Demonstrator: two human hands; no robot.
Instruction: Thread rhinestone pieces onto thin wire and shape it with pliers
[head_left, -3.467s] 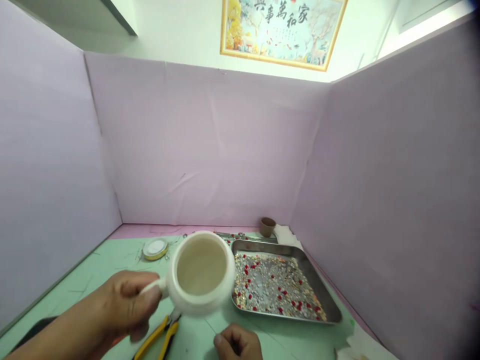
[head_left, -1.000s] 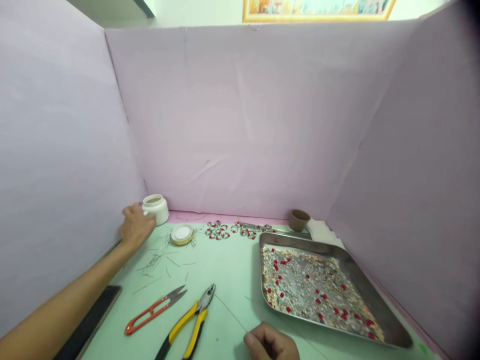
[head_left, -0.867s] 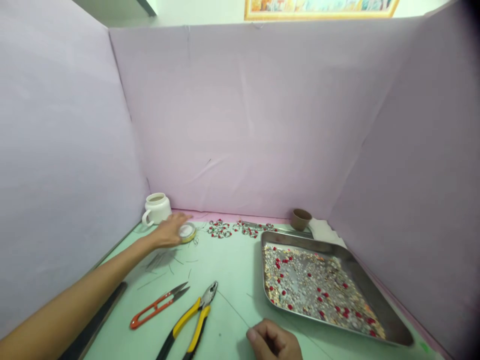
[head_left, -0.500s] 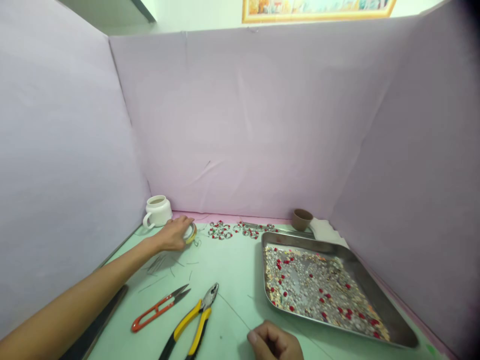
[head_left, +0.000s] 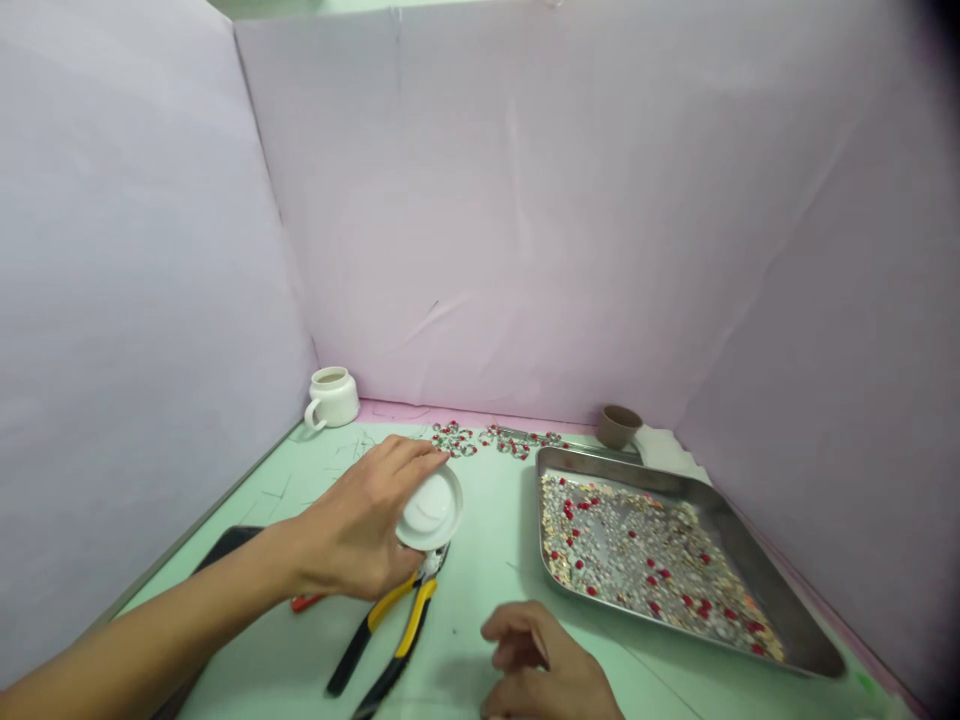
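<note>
My left hand [head_left: 375, 515] is closed around the edge of a white round spool [head_left: 433, 508], held up above the table with its flat face toward me. Under it lie combination pliers [head_left: 412, 625] with yellow and black handles, their jaws partly covered by the spool. Only a bit of the orange thread snips [head_left: 306, 602] shows beneath my left wrist. My right hand [head_left: 544, 660] hovers near the front edge, fingers loosely curled with a gap between thumb and forefinger; nothing can be seen in them.
A metal tray [head_left: 541, 520] of clear, gold and red beads stands at right. Behind are red-and-clear beaded rings [head_left: 454, 440], a brown cup [head_left: 619, 427], a white cloth [head_left: 667, 452] and a white mug [head_left: 334, 398]. Wire scraps lie at left; pink-lilac panels enclose the table.
My left hand has brought the spool from the back left toward me, over the pliers. My right hand's pinch on a thin wire has loosened. The view has tilted down.
</note>
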